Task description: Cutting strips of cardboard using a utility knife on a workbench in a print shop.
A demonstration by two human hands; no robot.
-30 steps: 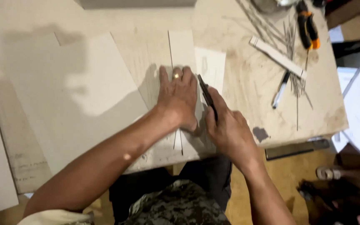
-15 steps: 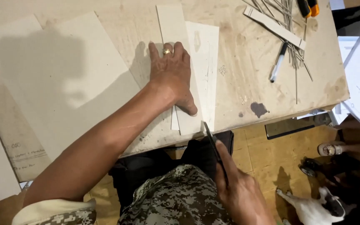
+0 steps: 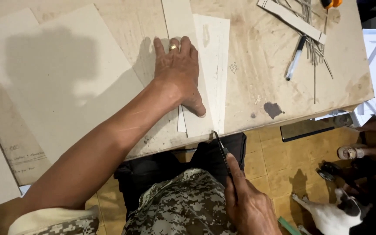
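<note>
While the left hand (image 3: 177,72) lies flat with its fingers spread, it presses down on a narrow pale strip of card (image 3: 180,26) that overlaps a wider white sheet (image 3: 214,65) on the worktop (image 3: 257,52). A gold ring (image 3: 173,46) sits on one finger, and the thumb reaches across onto the white sheet, close to its near end. This grip is wide and flat, clasping nothing, only bearing down.

Below and to the right of that pressing palm, off the worktop's near edge, the right hand (image 3: 251,206) is wrapped around the handle of a slim black craft knife (image 3: 223,159). Its grip is narrow and closed about the handle. The knife's tip points up at the near edge of the white sheet and lies just at it; whether it touches cannot be told.

Left of the flat hand lies a large grey board (image 3: 62,74), shadowed by the person's head. Far to the right of it, a black-and-white pen (image 3: 295,58) rests beside a bundle of thin metal rods (image 3: 314,43) and a long pale offcut (image 3: 290,18).

Right of the knife hand, down on the tiled floor (image 3: 266,165), a small white dog with dark patches (image 3: 334,213) stands.
</note>
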